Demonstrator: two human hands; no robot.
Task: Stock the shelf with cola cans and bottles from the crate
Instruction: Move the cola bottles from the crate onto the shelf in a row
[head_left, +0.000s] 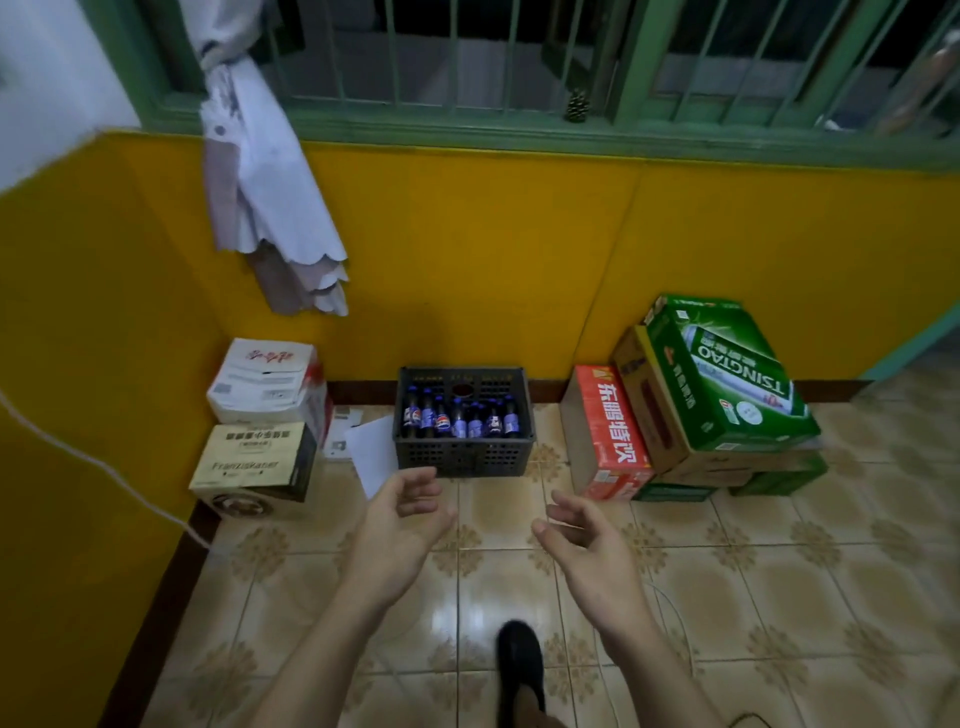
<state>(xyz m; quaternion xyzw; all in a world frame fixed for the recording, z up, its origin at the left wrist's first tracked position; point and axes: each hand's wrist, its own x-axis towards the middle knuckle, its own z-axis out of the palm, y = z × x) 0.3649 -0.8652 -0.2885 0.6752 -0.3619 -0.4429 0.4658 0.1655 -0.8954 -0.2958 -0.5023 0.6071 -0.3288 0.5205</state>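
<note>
Palms faced each other low in the middle of the frame. The left hand (400, 525) and the right hand (587, 540) were both wide open, fingers loosely bent, holding nothing. The black crate (464, 457) sat just above them, against the yellow wall (467, 260), not touched. Cola bottles (460, 421) stood inside; the crate's front wall hid their lower parts. Both arms (332, 649) were cut off at the bottom edge.

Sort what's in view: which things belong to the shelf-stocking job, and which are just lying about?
Job:
black crate
cola bottles standing in it
left hand and right hand, both open, holding nothing
No shelf in view.

Lying about:
green Tsingtao carton
red carton
Franziskaner box
white box
sheet of paper
tied curtain
pine cone
</note>
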